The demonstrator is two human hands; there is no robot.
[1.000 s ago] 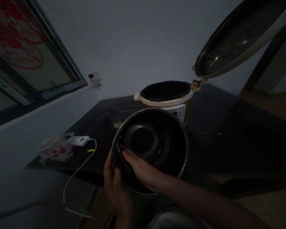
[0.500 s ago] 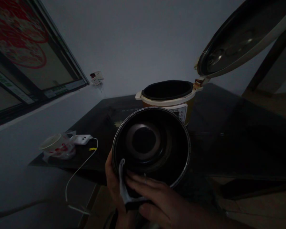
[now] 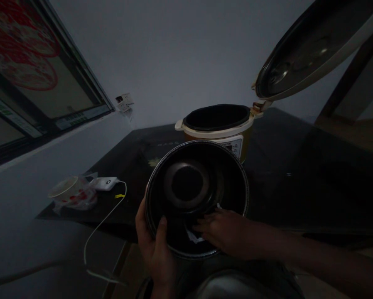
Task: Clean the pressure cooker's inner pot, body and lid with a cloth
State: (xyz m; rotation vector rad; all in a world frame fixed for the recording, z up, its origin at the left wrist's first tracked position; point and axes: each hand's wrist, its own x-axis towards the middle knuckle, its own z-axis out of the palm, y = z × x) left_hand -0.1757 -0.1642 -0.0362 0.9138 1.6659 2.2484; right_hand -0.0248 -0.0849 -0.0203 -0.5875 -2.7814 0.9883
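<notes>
Head: pot (image 3: 188, 182) in left fingers (image 3: 162, 231)

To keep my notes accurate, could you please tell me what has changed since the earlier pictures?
The right hand and pale cloth have moved rightward inside the pot, from its left side toward the lower right. Nothing was visibly let go. The left hand still holds the pot's left side, and the open cooker stays behind.
</notes>
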